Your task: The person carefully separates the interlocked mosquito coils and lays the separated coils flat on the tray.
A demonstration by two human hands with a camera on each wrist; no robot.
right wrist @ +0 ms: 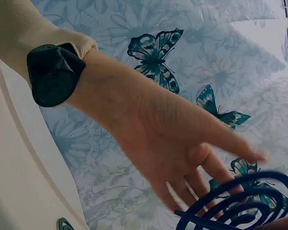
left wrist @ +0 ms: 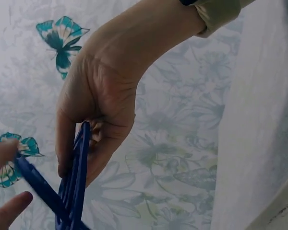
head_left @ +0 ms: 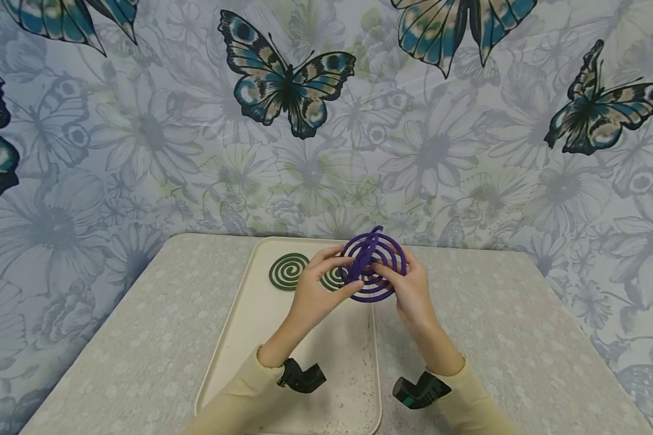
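Note:
My right hand grips a flat purple mosquito coil, its round spiral facing the head camera. A second purple coil piece, nearly edge-on, crosses the first at an angle. In the left wrist view the gripped coil is seen on edge between thumb and fingers. My left hand is at the edge-on piece, with forefinger and thumb apart. Spread fingers of that hand overlap the coil in the right wrist view. A green coil lies behind my left hand, and another green coil is partly hidden by it.
A cream tray lies on the pale patterned table, with dark specks along its right side. Behind the table hangs a butterfly-print wall covering. Both wrists carry black cameras.

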